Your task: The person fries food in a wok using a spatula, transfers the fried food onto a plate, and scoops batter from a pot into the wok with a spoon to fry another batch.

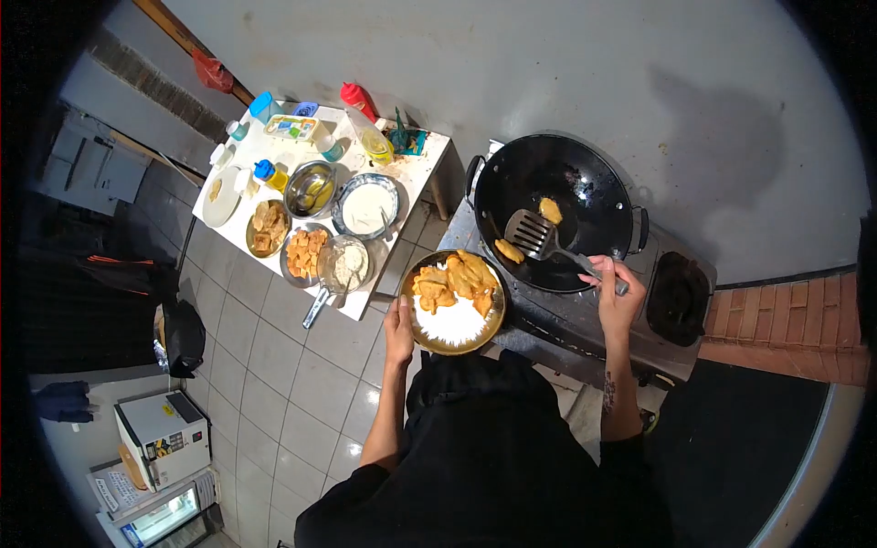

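Note:
My left hand (399,331) grips the rim of a round metal plate (425,340) in front of my body. Several golden fried pieces (468,277) lie on its far half, over a bright white area. In my right hand (614,290) is the handle of a slotted spatula (532,232), its blade low inside a black wok (598,187). One fried piece (509,251) lies at the blade's left edge and another piece (549,210) just beyond it. Whether the blade touches either piece I cannot tell.
The wok sits on a stove (585,320) with a second burner (678,290) at right. On the white table (402,173) at left stand a bowl of white batter (367,208), a pan (315,306), raw-looking pieces (306,252), bottles and a red squeeze bottle (357,99).

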Tool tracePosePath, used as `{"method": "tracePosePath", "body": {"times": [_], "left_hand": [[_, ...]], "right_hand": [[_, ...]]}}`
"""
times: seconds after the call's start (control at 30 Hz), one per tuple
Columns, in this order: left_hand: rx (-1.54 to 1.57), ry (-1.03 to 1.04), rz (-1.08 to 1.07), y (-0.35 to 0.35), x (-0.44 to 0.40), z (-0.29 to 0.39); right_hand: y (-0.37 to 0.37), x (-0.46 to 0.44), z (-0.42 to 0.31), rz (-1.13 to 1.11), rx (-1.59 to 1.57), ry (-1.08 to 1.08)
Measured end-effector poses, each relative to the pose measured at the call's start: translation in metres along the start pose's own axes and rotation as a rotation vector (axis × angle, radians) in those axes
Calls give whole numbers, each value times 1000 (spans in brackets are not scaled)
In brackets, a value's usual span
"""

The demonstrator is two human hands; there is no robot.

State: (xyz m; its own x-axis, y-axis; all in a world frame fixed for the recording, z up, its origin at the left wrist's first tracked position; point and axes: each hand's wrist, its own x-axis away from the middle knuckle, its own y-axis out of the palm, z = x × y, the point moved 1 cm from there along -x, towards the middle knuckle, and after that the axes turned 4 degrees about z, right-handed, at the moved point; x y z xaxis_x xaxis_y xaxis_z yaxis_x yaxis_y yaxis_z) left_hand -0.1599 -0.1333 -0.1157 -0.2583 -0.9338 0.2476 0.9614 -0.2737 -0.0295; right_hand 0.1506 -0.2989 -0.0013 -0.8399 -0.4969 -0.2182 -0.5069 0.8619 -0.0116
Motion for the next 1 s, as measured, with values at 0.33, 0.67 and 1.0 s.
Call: {"method": "tracePosePath", "body": {"times": [0.33, 0.67, 1.0], "left_hand": [[-21, -24, -61, -4, -1, 3], [-42, -4, -89, -17, -7, -5], [14, 2, -43, -15, -6, 5]], "right_hand": [[2, -9, 6, 9, -78, 107], [0, -14, 16, 51, -211, 226], [-8, -4, 7, 140, -193, 250]]}}
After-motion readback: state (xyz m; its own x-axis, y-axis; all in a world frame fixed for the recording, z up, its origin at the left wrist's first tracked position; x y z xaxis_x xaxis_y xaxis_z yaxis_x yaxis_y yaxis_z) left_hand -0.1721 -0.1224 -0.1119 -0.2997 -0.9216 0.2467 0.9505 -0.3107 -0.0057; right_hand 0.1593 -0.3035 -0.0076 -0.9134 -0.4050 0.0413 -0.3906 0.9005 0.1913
